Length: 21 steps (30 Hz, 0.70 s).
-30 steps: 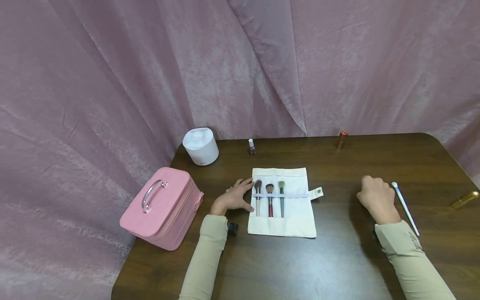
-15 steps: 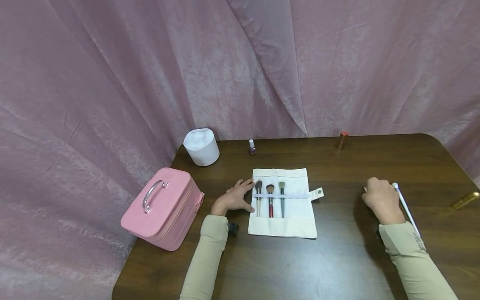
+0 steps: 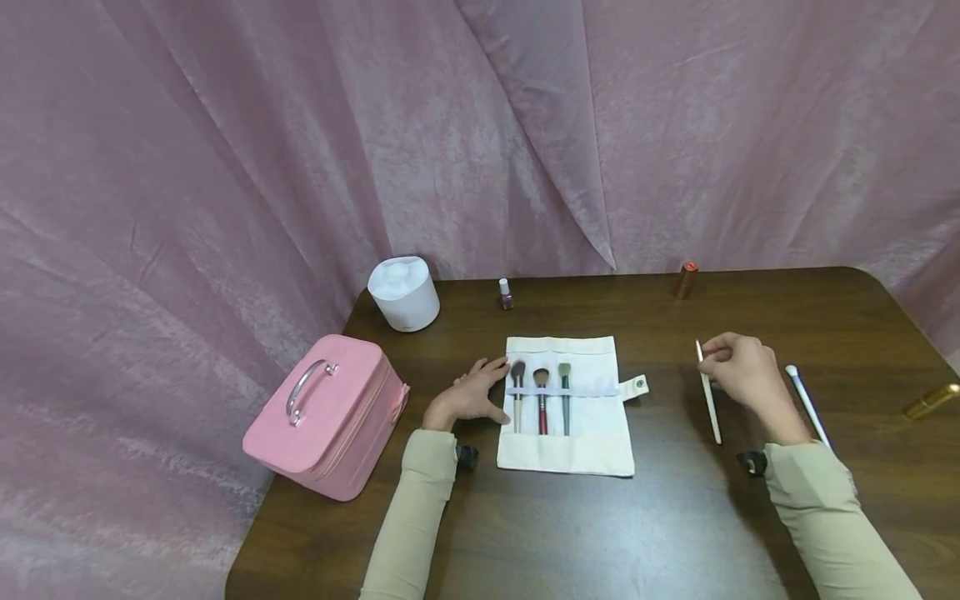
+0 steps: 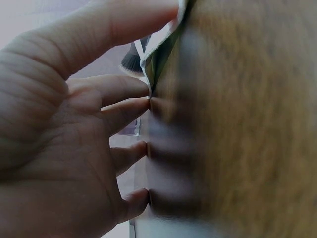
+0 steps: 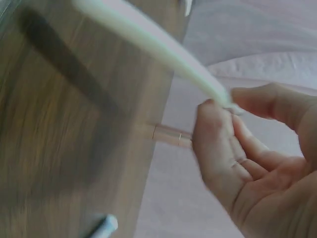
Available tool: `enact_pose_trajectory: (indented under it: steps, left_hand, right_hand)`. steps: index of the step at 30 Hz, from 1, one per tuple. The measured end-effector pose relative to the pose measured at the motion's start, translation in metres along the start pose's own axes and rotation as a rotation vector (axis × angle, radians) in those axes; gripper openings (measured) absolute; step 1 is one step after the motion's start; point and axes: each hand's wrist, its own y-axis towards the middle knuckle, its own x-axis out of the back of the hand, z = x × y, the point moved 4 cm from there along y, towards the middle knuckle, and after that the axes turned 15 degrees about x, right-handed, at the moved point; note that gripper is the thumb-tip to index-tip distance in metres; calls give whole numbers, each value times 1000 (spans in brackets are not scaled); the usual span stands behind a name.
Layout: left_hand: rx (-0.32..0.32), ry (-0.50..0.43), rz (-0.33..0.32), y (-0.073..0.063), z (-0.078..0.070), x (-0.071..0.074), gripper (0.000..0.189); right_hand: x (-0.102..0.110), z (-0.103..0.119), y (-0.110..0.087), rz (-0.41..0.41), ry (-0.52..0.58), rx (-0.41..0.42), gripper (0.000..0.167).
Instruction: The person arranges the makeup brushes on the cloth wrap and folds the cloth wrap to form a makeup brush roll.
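My right hand (image 3: 748,375) pinches a slim white makeup brush (image 3: 710,408) near its far end, between thumb and index finger. In the right wrist view the brush handle (image 5: 158,42) sticks out from the fingertips over the table, and its pinched end is partly hidden. My left hand (image 3: 468,396) lies spread at the left edge of a cream fabric brush roll (image 3: 592,454). The left wrist view shows the left thumb and fingertips right at the cloth's edge and the tabletop. Under the roll's elastic band sit a dark brush (image 3: 517,383), a red-handled brush (image 3: 542,408) and a green-handled brush (image 3: 566,404).
Another white brush (image 3: 808,408) lies just right of my right hand. A gold tube (image 3: 930,402) is at far right. Along the back stand a copper lipstick tube (image 3: 686,281), a nail polish bottle (image 3: 506,295) and a white container (image 3: 405,296). A pink case (image 3: 326,417) occupies the left.
My right hand has lifted the slim white brush, turned, and swung it left into view; before, the hand mostly covered it. The left hand has stayed at the brush roll.
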Motion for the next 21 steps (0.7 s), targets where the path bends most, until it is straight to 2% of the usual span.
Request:
enact_pose_trajectory:
  steps: [9, 12, 16, 18, 21]
  left_hand:
    - [3, 12, 3, 0, -1, -1, 95]
    - [4, 5, 9, -1, -2, -1, 95]
    - [12, -4, 9, -2, -1, 0, 95]
    - [13, -7, 4, -1, -1, 0, 94]
    - [7, -4, 1, -1, -1, 0, 95]
  right_hand:
    - [-3, 15, 9, -140, 429, -29, 31]
    - [-5, 22, 14, -191, 613, -48, 24]
    - [-11, 31, 25, -301, 859, -76, 10]
    - [-15, 37, 32, -362, 937, -85, 9]
    - [-24, 45, 40, -451, 989, -107, 13]
